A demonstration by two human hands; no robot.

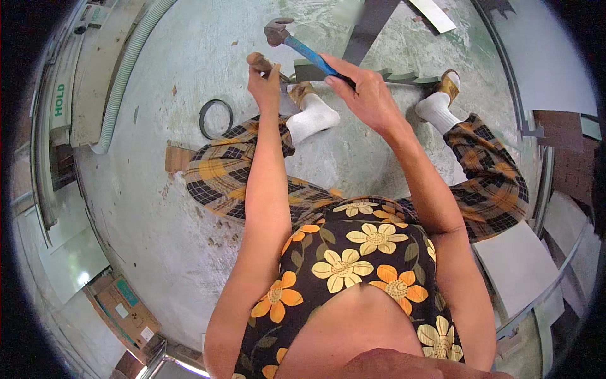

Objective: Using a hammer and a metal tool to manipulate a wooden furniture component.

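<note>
My right hand is wrapped round the blue handle of a claw hammer, whose rusty head is raised to the upper left. Left of it, my left hand grips a wooden-handled tool that looks like a chisel. The tool's handle end sticks up near the hammer head, apart from it. A short metal part shows on the far side of my fingers, close to a grey strip on the floor. Whether its tip touches the strip I cannot tell. The strip lies crosswise between my feet, partly hidden by my right hand.
A long dark grey panel runs away from the strip. A black ring of tape or band and a brown flat piece lie left of my leg. A ribbed hose runs along the left. Cardboard boxes and light panels stand around.
</note>
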